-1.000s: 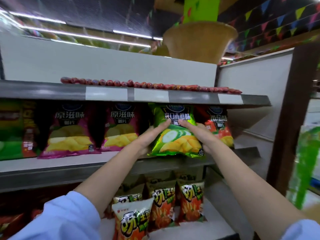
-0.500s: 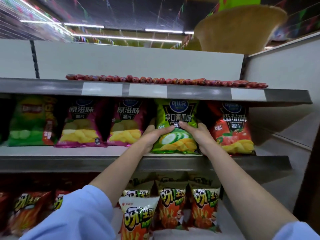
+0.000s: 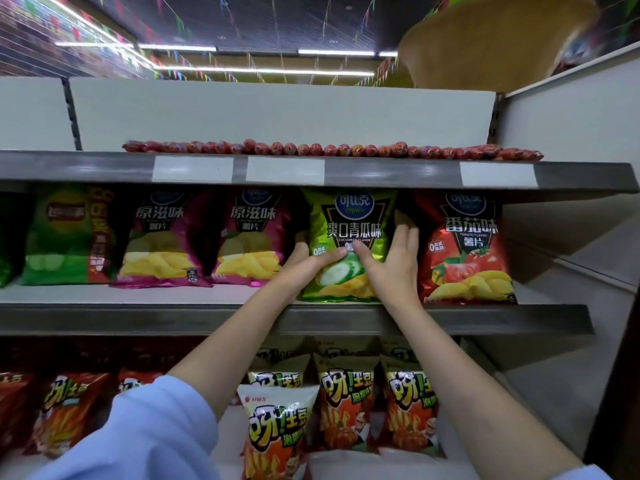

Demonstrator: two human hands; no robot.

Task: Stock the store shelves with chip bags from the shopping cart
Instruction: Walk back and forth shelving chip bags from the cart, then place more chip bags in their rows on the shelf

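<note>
1. While both hands hold the green bag (image 3: pixel 349 244) upright on the middle shelf (image 3: pixel 519 318), the step in hand seems to be the last seating of this bag; it stands between a purple bag (image 3: pixel 251 239) on its left and the red bag (image 3: pixel 467 251) on its right, with its bottom edge at the front of the shelf.
2. The next move, in my judgement, calls for a gentle release, so that the bag does not fall forward; after that a new bag from the cart is needed, and the cart is not in view.
3. The left hand (image 3: pixel 304 261) clasps the left edge of the green bag; its thumb lies across the front, and its fingers are hidden behind the bag; the forearm rises from the lower left, out of a light blue sleeve (image 3: pixel 138 431).
4. The right hand (image 3: pixel 391 261) lies against the right side of the green bag, with the thumb on the front and the fingers (image 3: pixel 403 223) reaching up into the gap beside the red bag; whether they press that bag I cannot tell; the forearm comes up from the lower right.
</note>
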